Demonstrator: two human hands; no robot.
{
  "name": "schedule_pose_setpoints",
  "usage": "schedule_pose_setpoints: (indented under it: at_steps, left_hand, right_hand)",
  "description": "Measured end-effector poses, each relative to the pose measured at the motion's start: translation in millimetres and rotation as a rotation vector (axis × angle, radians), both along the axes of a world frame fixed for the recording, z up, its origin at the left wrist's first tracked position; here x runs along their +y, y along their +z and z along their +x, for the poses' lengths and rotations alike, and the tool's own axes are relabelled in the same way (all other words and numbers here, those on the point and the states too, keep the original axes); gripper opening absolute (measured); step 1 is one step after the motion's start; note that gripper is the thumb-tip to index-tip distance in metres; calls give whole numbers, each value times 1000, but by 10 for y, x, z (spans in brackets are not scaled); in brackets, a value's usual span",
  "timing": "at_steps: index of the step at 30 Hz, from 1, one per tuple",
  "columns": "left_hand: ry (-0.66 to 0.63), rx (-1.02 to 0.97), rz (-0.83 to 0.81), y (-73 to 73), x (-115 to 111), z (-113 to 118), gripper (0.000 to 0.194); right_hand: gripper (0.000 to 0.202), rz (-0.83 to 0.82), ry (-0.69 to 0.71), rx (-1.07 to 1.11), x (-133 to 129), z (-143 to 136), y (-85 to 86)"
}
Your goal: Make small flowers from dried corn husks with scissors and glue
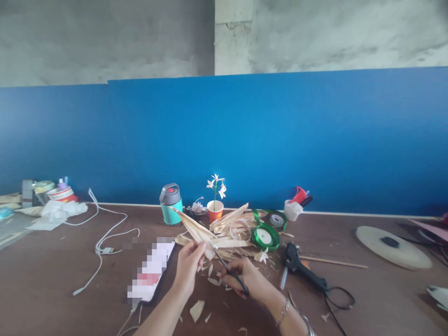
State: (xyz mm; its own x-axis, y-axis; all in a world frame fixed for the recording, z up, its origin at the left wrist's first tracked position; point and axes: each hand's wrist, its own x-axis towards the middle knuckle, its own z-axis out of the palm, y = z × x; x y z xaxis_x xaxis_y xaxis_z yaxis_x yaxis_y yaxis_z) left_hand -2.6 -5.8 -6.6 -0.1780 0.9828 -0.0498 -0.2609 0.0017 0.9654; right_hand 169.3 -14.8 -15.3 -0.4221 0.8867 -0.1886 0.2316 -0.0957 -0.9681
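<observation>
My left hand [191, 261] pinches a long, pale dried corn husk [194, 226] that points up and to the left. In my right hand [245, 277] is a pair of dark scissors [235, 274], fingers through the handles. The blades reach the husk's lower end, close to my left fingertips. More dried husks [233, 221] lie piled just behind. Cut scraps [197, 310] are scattered on the table below my hands. A small pale handmade flower [262, 255] rests right of the scissors.
A stem of pale flowers stands in a red paper cup [215, 215] beside a teal flask [171, 205]. Green ribbon rolls [265, 236] and a black glue gun [303, 268] lie to the right. A phone [156, 268], pixelated, and white cables [100, 247] are left.
</observation>
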Motion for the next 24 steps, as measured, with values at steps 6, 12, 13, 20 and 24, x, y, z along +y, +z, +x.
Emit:
schedule_pose_setpoints:
  at_steps: [6,12,13,20,24]
  left_hand:
    - [8,-3,19,25,-7,8,34]
    - [-1,6,9,15,6,-9,35]
    - [-4,10,9,10,9,-12,35]
    - [-23,42,3,-13,27,-31,35]
    - [-31,49,1,-7,33,-38,35]
  right_hand:
    - [19,-9,-8,-14,-2,7,-6]
    - [16,12,14,-45,9,11,-4]
    - [16,12,14,-47,12,13,-1]
    - [13,19,50,-69,7,44,43]
    - [15,20,55,-97,20,63,21]
